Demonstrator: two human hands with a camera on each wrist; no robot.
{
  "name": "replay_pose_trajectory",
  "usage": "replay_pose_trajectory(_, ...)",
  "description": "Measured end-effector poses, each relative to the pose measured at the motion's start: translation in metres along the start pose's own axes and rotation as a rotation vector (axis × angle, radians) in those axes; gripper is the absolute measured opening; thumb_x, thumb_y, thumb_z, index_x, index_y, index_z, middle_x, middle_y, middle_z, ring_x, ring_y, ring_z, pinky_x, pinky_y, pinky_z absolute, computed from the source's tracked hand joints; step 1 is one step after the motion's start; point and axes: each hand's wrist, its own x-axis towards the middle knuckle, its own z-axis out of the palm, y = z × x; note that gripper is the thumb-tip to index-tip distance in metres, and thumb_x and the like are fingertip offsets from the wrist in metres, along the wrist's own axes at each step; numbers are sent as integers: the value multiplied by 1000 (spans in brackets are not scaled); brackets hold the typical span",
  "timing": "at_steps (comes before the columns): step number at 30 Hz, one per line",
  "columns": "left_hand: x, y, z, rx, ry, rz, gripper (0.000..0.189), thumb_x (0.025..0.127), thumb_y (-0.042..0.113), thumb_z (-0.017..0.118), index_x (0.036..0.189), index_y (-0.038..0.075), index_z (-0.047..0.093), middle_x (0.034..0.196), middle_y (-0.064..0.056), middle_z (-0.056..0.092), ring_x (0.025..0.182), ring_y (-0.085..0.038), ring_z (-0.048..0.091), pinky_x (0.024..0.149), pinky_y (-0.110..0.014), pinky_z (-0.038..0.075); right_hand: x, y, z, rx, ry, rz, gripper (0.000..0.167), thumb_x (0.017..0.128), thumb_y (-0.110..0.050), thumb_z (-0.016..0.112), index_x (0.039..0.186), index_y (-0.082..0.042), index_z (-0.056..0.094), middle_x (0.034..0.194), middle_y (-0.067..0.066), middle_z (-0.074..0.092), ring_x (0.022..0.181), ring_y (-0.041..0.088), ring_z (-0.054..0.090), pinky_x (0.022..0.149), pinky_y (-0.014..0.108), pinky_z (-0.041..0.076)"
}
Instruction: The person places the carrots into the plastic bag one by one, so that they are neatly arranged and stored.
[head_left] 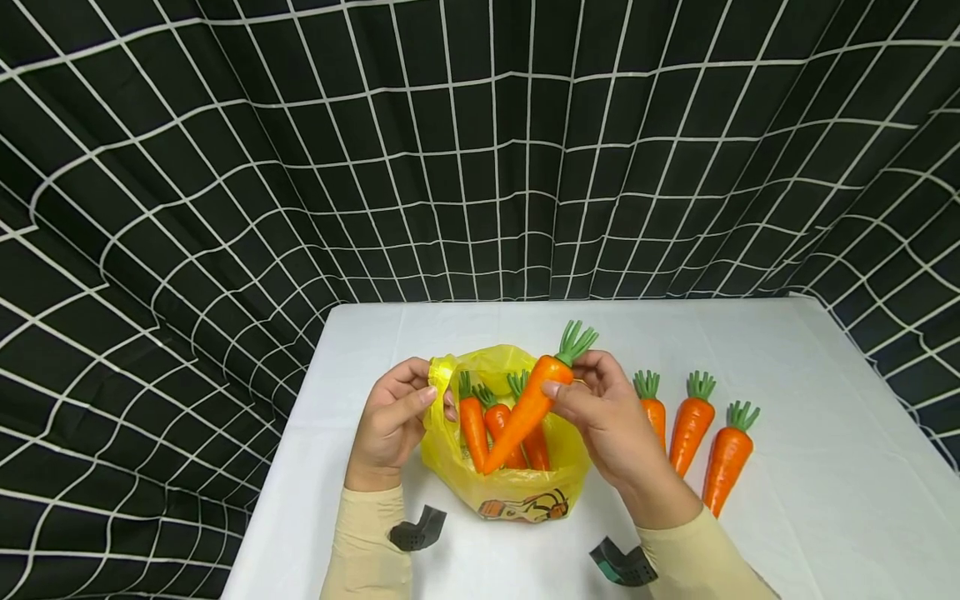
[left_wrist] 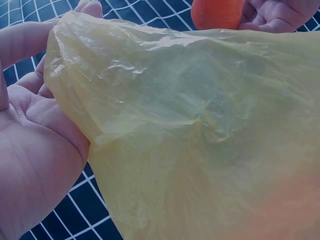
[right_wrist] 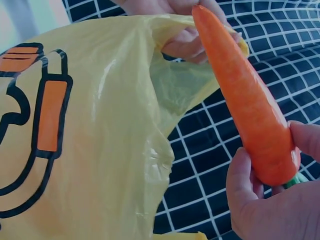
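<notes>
My left hand [head_left: 392, 421] pinches the left edge of a yellow plastic bag [head_left: 457, 483], whose mouth is spread wide. Thumb and fingers of my right hand [head_left: 622, 433] grip a carrot [head_left: 527, 408] near its thick top, the green stalks pointing up and away. The carrot slants over the bag's mouth, tip down and to the left. Inside the bag lie three other carrots [head_left: 472, 425] with their green tops at the far side. In the right wrist view, a printed drawing [right_wrist: 52, 115] shows on the bag's front.
Three more carrots [head_left: 691, 429] lie side by side on the white table [head_left: 825, 433], right of the bag; my right hand partly covers the nearest. Behind and around the table hangs a black curtain [head_left: 517, 179] with a white grid.
</notes>
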Motion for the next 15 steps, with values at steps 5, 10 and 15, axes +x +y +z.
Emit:
replay_pose_trajectory(5,-1,0,0,9,8,-5,37,101,-14,39,115,5,68,96,-10,72,82,-18,71,79,-30,64,1,1,3,-7,-2,8,50,100,-1,73,135,2,37,127,22,48,110,31,62,99,33,59)
replay_pose_trajectory(10,-1,2,0,16,15,-6,37,101,-14,39,114,5,68,96,-10,71,82,-19,71,79,-30,64,3,5,4,-54,5,0,51,100,-3,74,136,2,37,127,22,50,110,32,62,97,31,59)
replay_pose_trajectory(15,-2,2,1,31,31,-11,35,102,-13,39,113,5,68,94,-10,71,80,-19,71,78,-30,64,3,10,7,-98,-13,27,53,99,-4,76,137,1,39,127,22,53,113,34,60,97,30,59)
